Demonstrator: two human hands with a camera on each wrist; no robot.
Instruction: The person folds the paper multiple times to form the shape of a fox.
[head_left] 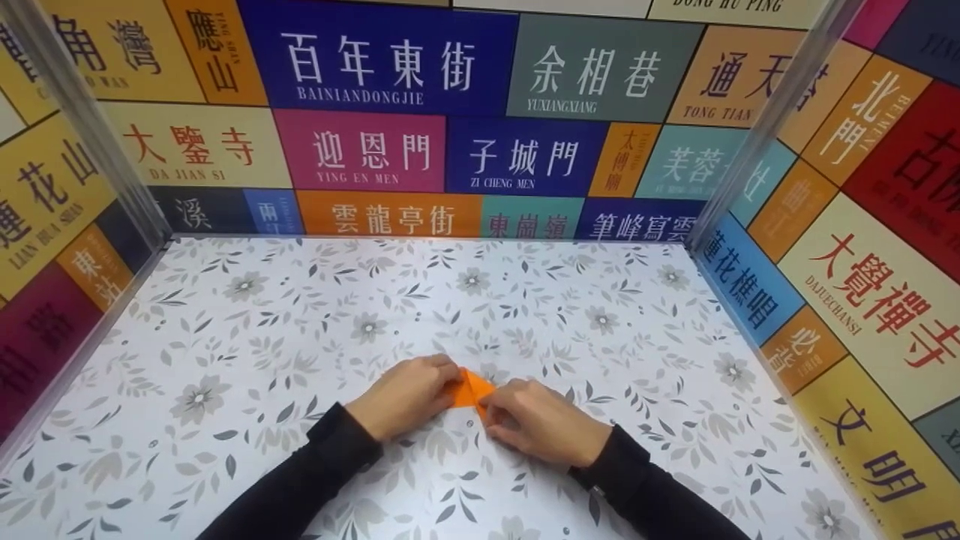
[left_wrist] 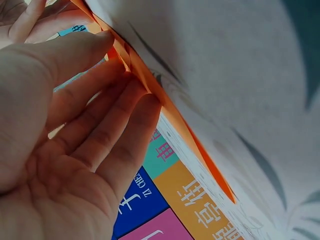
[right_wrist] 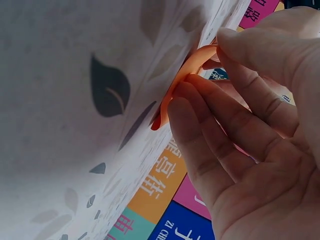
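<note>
A small folded piece of orange paper [head_left: 469,388] lies on the table, with a crease line showing near its middle. On its left side, my left hand [head_left: 405,396] holds the paper by the edge; in the left wrist view the thumb and bent fingertips [left_wrist: 152,102] meet the orange paper [left_wrist: 180,127]. My right hand [head_left: 546,421] pinches the right edge between thumb and fingers. The right wrist view shows the paper [right_wrist: 172,90] curving up from the table toward that thumb, with several fingertips [right_wrist: 182,107] against it. Parts of the paper are hidden behind the hands.
White table surface [head_left: 300,322] with a grey leaf and flower print surrounds the hands. Panels with colourful blocks of Chinese lettering [head_left: 360,150] stand behind it and at both sides. Clear corner strips [head_left: 780,120] join the panels.
</note>
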